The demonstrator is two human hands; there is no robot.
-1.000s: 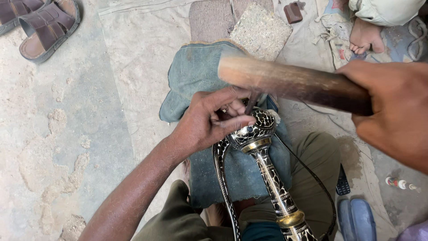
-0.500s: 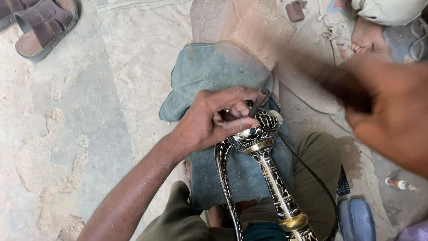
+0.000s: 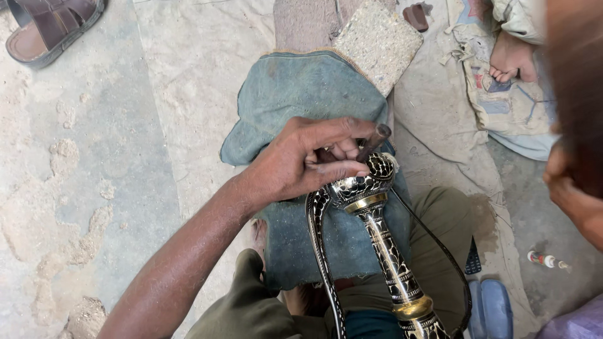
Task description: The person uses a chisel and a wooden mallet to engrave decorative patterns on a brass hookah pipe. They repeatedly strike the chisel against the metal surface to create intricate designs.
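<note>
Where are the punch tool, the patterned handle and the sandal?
punch tool (image 3: 372, 142), head view, on the dark shaft above the left hand's fingers.
patterned handle (image 3: 388, 251), head view, on the black-and-silver shaft below the brass ring.
sandal (image 3: 53, 24), head view, on the brown straps, top left on the floor.

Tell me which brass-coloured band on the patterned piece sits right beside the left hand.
The upper brass band, just under the patterned head that the left hand grips. The other brass band sits far down the shaft, near the person's lap.

Right hand (image 3: 575, 194) cut by right edge, motion-blurred; grip unclear. Sandal (image 3: 53, 25) cropped at top.
</note>
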